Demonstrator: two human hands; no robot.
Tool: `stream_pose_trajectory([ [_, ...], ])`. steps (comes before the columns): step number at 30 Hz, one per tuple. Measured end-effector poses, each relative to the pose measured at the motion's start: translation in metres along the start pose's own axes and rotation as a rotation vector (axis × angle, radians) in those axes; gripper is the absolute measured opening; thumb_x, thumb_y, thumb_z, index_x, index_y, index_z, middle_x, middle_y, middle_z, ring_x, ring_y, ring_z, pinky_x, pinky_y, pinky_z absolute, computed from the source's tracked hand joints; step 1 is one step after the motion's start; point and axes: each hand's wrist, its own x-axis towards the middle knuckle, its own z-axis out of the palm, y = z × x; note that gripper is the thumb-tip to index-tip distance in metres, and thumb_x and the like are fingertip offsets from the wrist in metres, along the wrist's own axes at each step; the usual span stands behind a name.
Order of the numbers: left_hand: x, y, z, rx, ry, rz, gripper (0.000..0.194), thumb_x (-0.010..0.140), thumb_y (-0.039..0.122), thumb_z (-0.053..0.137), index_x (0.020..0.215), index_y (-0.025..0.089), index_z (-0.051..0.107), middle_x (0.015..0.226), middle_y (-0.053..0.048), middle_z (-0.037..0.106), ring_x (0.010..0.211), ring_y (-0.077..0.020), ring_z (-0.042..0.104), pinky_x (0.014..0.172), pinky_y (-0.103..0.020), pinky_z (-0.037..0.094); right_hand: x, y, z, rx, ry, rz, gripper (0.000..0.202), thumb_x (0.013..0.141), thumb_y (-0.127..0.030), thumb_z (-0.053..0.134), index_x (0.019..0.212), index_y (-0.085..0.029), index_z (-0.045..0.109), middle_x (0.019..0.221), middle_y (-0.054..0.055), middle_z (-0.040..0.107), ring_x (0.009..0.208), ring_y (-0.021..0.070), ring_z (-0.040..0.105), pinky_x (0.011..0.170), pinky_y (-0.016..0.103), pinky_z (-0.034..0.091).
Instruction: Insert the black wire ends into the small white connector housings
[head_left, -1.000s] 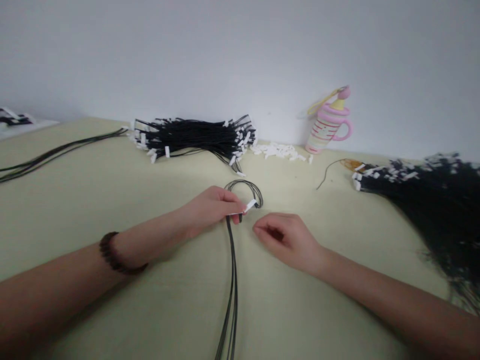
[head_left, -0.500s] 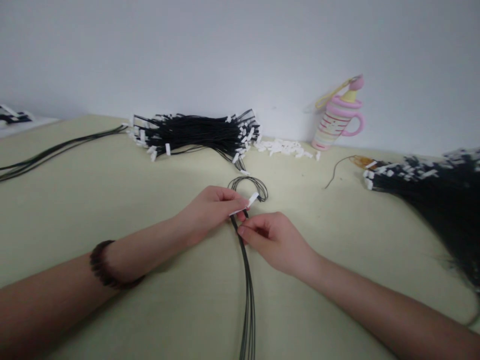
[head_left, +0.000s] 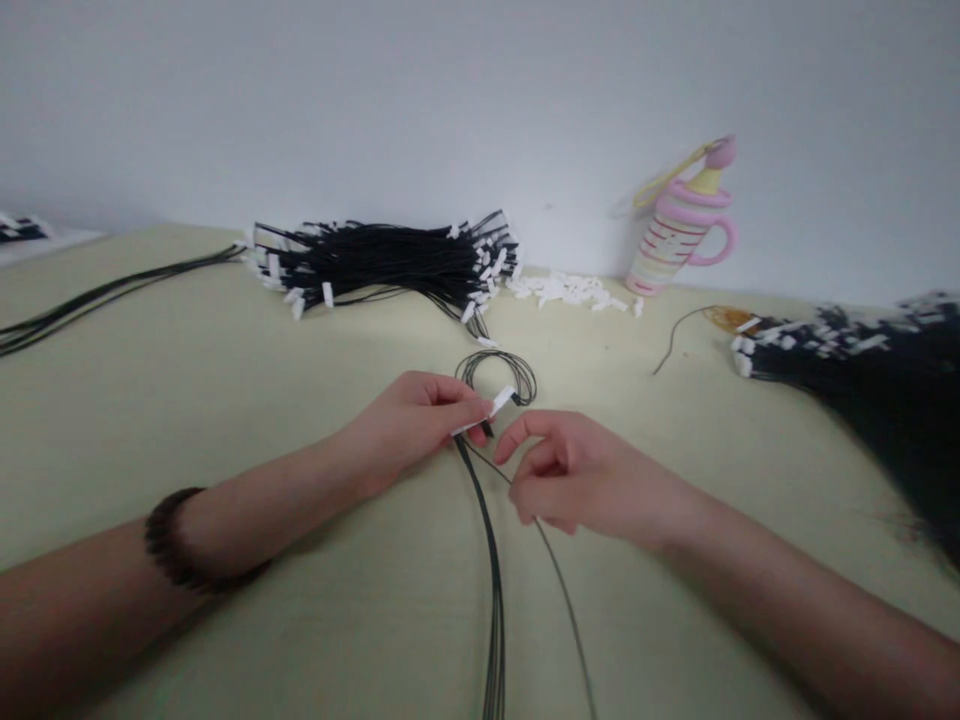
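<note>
My left hand [head_left: 442,410] pinches a white connector [head_left: 503,402] with thin black wires running from it. The wire bundle [head_left: 491,560] trails down toward me, and looped wire [head_left: 517,365] lies coiled just beyond the fingertips. To the right, my right hand [head_left: 577,475] has its fingers curled around a single black wire [head_left: 562,580], drawn apart from the bundle. That wire still runs back to the connector at my left fingertips. Where exactly the right fingers grip it is partly hidden.
A large pile of black wires with white ends [head_left: 390,260] lies by the wall. Next to it are loose white connectors [head_left: 566,290] and a pink striped bottle [head_left: 679,235]. More black wires [head_left: 862,380] spread at the right; other strands [head_left: 120,290] stretch left.
My right hand has moved right and slightly down from the bundle, pulling one wire away from the others. My left hand stays at the connector.
</note>
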Motion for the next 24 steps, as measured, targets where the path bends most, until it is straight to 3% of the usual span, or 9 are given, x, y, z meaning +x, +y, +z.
stream_pose_trajectory([
  [2,0.001,-0.001,0.0,-0.008,-0.01,-0.019,0.031,0.07,0.045,0.057,0.065,0.015,0.064,0.056,0.0,0.057,0.046,-0.0076,0.036,0.044,-0.02,0.023,-0.012,-0.016,-0.019,0.062,-0.164,-0.014,0.016,0.063,-0.006,0.05,0.075,-0.013,0.058,0.048,-0.004,0.055,0.033,0.0009,0.037,0.034,0.012,0.027],
  [4,0.001,-0.002,0.0,-0.022,-0.015,-0.042,0.032,0.069,0.047,0.057,0.067,0.016,0.064,0.058,0.0,0.058,0.045,-0.0073,0.034,0.043,-0.021,0.022,-0.025,-0.031,-0.041,0.141,-0.193,-0.092,0.012,0.064,-0.008,0.049,0.066,-0.011,0.06,0.048,-0.002,0.059,0.033,0.0006,0.041,0.032,0.011,0.025],
  [6,0.001,-0.002,-0.001,-0.023,-0.014,-0.053,0.032,0.069,0.047,0.057,0.068,0.016,0.064,0.06,0.0,0.059,0.044,-0.0073,0.034,0.043,-0.021,0.021,-0.038,-0.043,-0.063,0.235,-0.043,-0.246,0.015,0.067,-0.014,0.046,0.059,-0.012,0.059,0.042,-0.007,0.055,0.03,0.0001,0.043,0.031,0.011,0.021],
  [8,0.001,-0.002,-0.001,-0.015,-0.015,-0.04,0.031,0.069,0.047,0.056,0.068,0.016,0.065,0.06,0.0,0.059,0.046,-0.0076,0.035,0.043,-0.02,0.022,-0.05,-0.05,-0.082,0.305,0.211,-0.434,0.044,0.076,-0.021,0.019,0.061,-0.01,0.059,0.045,-0.012,0.053,0.028,-0.0063,0.039,0.037,0.014,0.018],
  [11,0.001,-0.003,-0.003,-0.012,-0.025,-0.022,0.032,0.07,0.047,0.056,0.066,0.016,0.065,0.056,0.001,0.056,0.045,-0.0072,0.034,0.042,-0.02,0.021,-0.065,-0.056,-0.102,0.233,0.521,-0.586,0.071,0.068,-0.016,-0.016,0.066,-0.005,0.055,0.084,-0.017,0.058,0.051,-0.0111,0.049,0.039,0.02,0.013],
  [14,0.001,-0.004,-0.004,-0.032,-0.039,-0.035,0.032,0.069,0.047,0.056,0.068,0.016,0.065,0.055,0.001,0.055,0.041,-0.0062,0.03,0.04,-0.02,0.018,-0.069,-0.057,-0.112,0.224,0.62,-0.645,0.049,0.087,-0.025,0.017,0.061,-0.016,0.058,0.092,-0.022,0.06,0.066,-0.0086,0.056,0.036,0.013,0.015],
  [18,0.001,-0.001,-0.004,-0.079,-0.033,-0.077,0.029,0.068,0.045,0.059,0.071,0.017,0.066,0.06,-0.001,0.06,0.042,-0.0057,0.032,0.039,-0.019,0.019,-0.05,-0.049,-0.111,0.288,0.726,-0.707,0.026,0.083,-0.011,0.046,0.069,-0.022,0.065,0.053,-0.008,0.051,0.041,-0.0033,0.042,0.037,0.012,0.028],
  [21,0.001,0.003,-0.005,-0.113,-0.044,-0.105,0.025,0.068,0.041,0.06,0.069,0.017,0.067,0.058,0.0,0.059,0.042,-0.0057,0.032,0.038,-0.019,0.019,-0.026,-0.034,-0.099,0.132,0.771,-0.672,0.014,0.077,-0.012,0.055,0.071,-0.017,0.067,0.062,-0.002,0.055,0.044,0.0021,0.043,0.037,0.017,0.029],
  [24,0.001,0.007,-0.007,-0.138,-0.045,-0.124,0.022,0.068,0.037,0.061,0.068,0.016,0.066,0.058,-0.001,0.059,0.044,-0.0065,0.034,0.038,-0.018,0.019,-0.006,-0.015,-0.078,-0.033,0.679,-0.578,0.009,0.074,-0.019,0.06,0.074,-0.016,0.068,0.062,0.0,0.056,0.043,0.0028,0.04,0.037,0.017,0.026],
])
